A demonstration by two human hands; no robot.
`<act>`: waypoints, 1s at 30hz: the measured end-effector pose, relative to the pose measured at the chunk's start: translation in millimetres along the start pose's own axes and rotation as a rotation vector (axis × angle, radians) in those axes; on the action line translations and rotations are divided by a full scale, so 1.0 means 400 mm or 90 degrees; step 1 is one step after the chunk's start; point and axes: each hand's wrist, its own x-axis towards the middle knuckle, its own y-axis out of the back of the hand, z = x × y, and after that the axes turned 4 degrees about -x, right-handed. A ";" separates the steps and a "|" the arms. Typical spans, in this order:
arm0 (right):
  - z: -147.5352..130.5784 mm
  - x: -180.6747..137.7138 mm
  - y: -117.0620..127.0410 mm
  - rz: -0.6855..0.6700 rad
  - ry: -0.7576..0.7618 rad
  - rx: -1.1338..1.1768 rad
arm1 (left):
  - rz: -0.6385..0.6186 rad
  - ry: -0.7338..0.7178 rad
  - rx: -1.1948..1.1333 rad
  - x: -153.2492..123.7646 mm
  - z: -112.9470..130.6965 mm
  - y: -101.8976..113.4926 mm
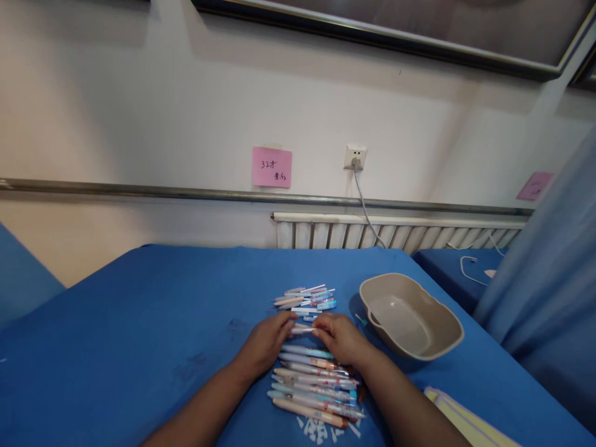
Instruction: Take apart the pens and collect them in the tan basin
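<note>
My left hand (269, 340) and my right hand (339, 337) meet over the blue cloth, fingers closed on the two ends of a slim pale pen (303, 330). Beyond the fingertips lies a loose pile of pens (305, 299) with light barrels and some blue parts. Nearer to me, a row of several pastel pens (316, 388) lies side by side, partly behind my right wrist. Small white pieces (317, 429) are scattered below the row. How the fingertips grip the pen is partly hidden.
A beige plastic basin (410, 316) stands to the right of the pens. Yellowish flat items (465, 422) lie at the lower right. A radiator (344, 233) and a plugged-in cable (364, 205) are at the wall. A blue curtain (549, 267) hangs on the right.
</note>
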 end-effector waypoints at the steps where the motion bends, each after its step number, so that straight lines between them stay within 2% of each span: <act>1: 0.000 0.000 0.001 0.002 -0.002 -0.001 | 0.002 0.021 0.001 0.001 0.000 0.002; 10: 0.015 -0.001 0.014 -0.009 -0.039 -0.060 | 0.081 0.030 0.060 0.008 -0.028 0.000; 18: 0.045 -0.005 0.031 -0.006 -0.108 -0.091 | 0.155 0.113 0.106 0.019 -0.048 0.029; 24: 0.031 -0.001 0.024 0.046 -0.153 -0.065 | 0.143 0.096 0.039 0.017 -0.033 0.019; 30: -0.024 0.002 0.009 -0.055 -0.073 -0.070 | 0.115 0.073 0.001 0.011 -0.019 -0.017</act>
